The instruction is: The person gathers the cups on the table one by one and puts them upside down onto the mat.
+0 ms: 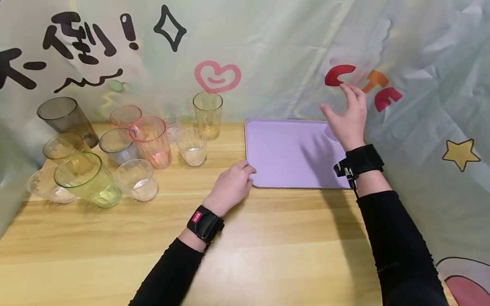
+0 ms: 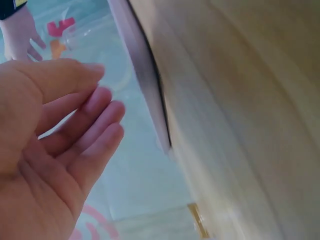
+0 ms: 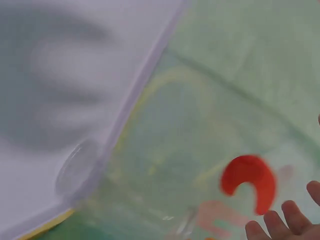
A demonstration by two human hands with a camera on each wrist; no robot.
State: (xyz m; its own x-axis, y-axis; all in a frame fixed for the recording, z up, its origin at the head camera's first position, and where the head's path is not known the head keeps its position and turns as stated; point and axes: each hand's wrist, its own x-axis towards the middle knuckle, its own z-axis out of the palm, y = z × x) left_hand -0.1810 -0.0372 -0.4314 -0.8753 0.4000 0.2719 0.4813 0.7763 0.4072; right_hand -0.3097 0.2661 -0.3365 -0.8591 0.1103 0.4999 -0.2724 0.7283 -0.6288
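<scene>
A lilac tray (image 1: 286, 155) lies on the wooden table against the back sheet. My right hand (image 1: 350, 117) is raised over its right side, thumb and fingers spread apart and holding nothing. Beside that hand, a clear tumbler (image 3: 77, 170) stands at a corner of the tray; in the head view my hand partly hides it. My left hand (image 1: 232, 184) is by the tray's front left corner, fingers loosely bent. In the left wrist view a gap shows between its fingertips and the tray edge, with nothing held.
Several tumblers crowd the table's left side, among them a green one (image 1: 87, 181), a pink one (image 1: 151, 143) and a grey one (image 1: 68, 120). A yellow tumbler (image 1: 208, 116) stands behind a short clear one (image 1: 192, 148), left of the tray. Printed sheets (image 1: 275, 53) enclose the table.
</scene>
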